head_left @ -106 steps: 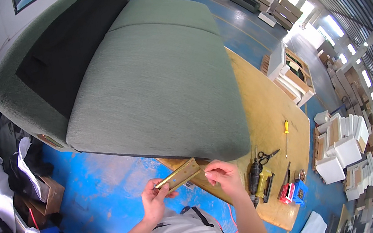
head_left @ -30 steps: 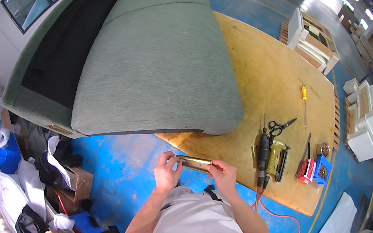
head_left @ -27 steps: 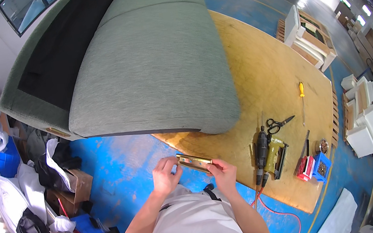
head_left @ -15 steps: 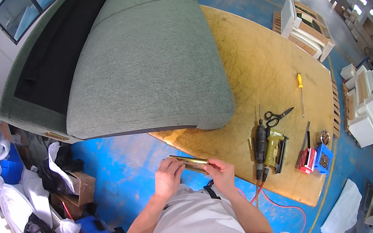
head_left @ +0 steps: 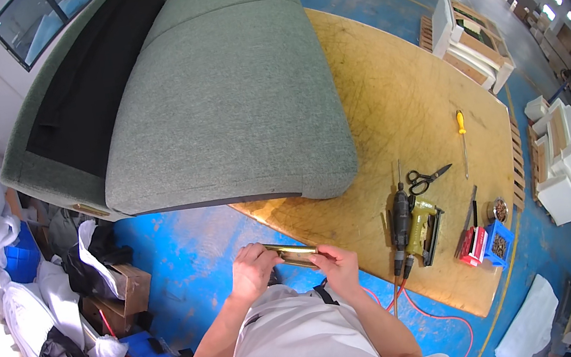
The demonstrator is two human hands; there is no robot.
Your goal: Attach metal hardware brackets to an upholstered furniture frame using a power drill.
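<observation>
The left hand (head_left: 255,270) and right hand (head_left: 338,266) pinch opposite ends of a gold-coloured bracket (head_left: 291,249) near the desk (head_left: 433,118)'s edge; seemingly metal, it should prove stiff, fairly light and slick; those ends look the surest hold.

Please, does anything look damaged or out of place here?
Nothing looks spilled. The yellow-brown tabletop is marked with dark scratches, suggesting wear. At left, black and white sheets lie jumbled by a brown cardboard box, which looks untidy. The held gold-coloured metal piece is too small to judge.
</observation>
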